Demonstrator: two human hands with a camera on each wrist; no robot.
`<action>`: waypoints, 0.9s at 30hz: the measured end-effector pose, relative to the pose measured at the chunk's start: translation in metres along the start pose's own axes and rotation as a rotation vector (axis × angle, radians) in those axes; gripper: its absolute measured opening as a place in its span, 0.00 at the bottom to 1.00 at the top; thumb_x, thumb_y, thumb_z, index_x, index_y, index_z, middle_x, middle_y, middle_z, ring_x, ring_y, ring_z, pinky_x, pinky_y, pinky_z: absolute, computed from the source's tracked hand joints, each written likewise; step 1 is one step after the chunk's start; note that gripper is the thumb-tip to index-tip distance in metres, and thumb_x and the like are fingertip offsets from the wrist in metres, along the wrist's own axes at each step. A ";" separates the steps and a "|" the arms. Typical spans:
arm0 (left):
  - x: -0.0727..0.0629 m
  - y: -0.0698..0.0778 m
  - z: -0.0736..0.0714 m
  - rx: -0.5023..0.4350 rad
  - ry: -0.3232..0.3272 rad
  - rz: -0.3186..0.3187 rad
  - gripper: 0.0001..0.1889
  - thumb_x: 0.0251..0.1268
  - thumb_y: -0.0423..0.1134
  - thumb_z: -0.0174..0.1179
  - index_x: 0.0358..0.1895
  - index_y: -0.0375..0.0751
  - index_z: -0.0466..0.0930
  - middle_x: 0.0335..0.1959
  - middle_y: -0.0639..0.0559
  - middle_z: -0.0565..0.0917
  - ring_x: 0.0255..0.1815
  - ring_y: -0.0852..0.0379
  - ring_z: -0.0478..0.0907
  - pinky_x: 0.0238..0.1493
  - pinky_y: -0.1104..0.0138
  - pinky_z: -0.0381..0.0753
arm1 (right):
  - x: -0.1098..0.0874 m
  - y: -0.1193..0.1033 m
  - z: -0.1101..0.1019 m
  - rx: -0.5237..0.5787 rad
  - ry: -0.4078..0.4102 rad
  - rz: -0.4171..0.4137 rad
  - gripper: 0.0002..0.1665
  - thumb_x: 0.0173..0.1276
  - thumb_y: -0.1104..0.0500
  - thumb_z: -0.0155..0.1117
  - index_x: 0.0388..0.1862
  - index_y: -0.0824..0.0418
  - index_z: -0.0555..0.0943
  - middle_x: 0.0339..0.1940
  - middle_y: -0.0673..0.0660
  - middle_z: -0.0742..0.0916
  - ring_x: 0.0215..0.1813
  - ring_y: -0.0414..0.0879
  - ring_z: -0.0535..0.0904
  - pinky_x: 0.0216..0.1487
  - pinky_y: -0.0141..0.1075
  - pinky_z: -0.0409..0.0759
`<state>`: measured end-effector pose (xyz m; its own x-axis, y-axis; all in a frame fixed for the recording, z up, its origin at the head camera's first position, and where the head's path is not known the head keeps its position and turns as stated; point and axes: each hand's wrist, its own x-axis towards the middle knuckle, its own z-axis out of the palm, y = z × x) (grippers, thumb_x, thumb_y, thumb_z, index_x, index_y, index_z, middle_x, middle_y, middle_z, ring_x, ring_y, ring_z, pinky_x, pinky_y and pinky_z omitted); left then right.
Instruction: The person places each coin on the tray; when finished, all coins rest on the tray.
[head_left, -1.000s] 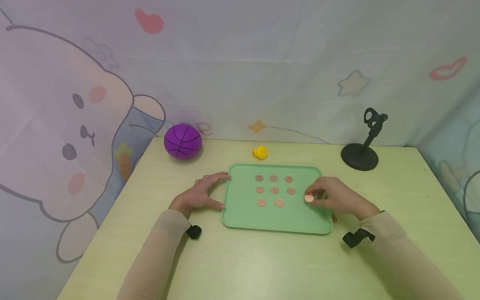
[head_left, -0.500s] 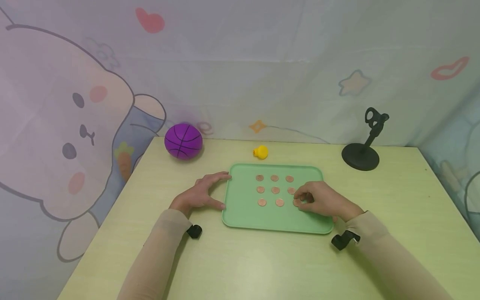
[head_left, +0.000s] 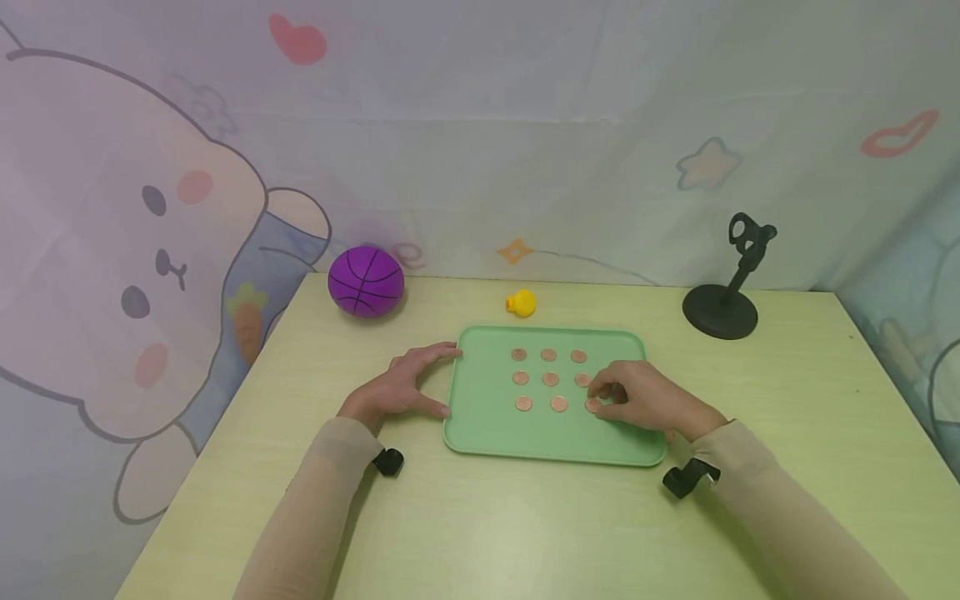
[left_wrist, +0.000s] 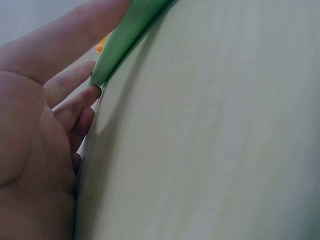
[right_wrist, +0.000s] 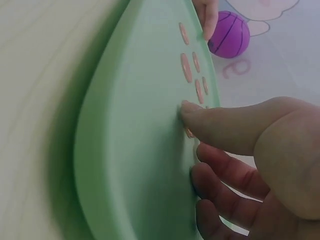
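My right hand [head_left: 637, 396] is over the right part of a green tray [head_left: 487, 433]. Its thumb and fingertips pinch a copper coin [head_left: 592, 406] low on the tray surface, at the right end of the front row. Several more copper coins [head_left: 550, 379] lie flat in rows to the left and behind it. In the right wrist view the thumb [right_wrist: 225, 127] covers part of the coins. My left hand [head_left: 397, 387] touches the tray's left edge, thumb and fingers spread apart. In the left wrist view its fingertips [left_wrist: 92, 90] meet the green rim.
A purple ball [head_left: 366, 282] sits at the table's back left. Behind the tray lies a small yellow toy [head_left: 521, 303]. A black stand [head_left: 720, 312] with a round base stands at the back right. Something reddish-brown [head_left: 670, 437] peeks out under the right wrist, beside the tray.
My right hand has carried the coin leftward and down to the tray's front row, then stayed there for the last half second. My left hand keeps its place on the edge.
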<state>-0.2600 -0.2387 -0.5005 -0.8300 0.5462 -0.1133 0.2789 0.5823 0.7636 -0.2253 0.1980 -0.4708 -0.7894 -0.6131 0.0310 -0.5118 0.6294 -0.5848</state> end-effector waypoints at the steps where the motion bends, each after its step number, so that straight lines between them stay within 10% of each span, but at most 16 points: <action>1: 0.000 0.000 0.000 -0.007 -0.001 -0.003 0.53 0.46 0.50 0.85 0.79 0.62 0.67 0.85 0.59 0.58 0.84 0.46 0.49 0.80 0.41 0.40 | 0.000 0.001 -0.001 0.002 0.001 0.005 0.10 0.69 0.55 0.76 0.47 0.55 0.90 0.39 0.47 0.88 0.39 0.39 0.81 0.46 0.39 0.83; 27: -0.002 0.002 0.000 -0.020 -0.004 -0.028 0.54 0.44 0.51 0.86 0.79 0.63 0.67 0.85 0.61 0.57 0.83 0.46 0.47 0.79 0.37 0.41 | -0.060 0.037 -0.041 0.066 0.080 0.030 0.16 0.64 0.63 0.79 0.49 0.61 0.87 0.38 0.49 0.87 0.36 0.35 0.83 0.37 0.33 0.84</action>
<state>-0.2579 -0.2387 -0.4991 -0.8354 0.5320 -0.1378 0.2457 0.5857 0.7724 -0.2106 0.2776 -0.4607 -0.8298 -0.5528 0.0760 -0.4663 0.6120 -0.6388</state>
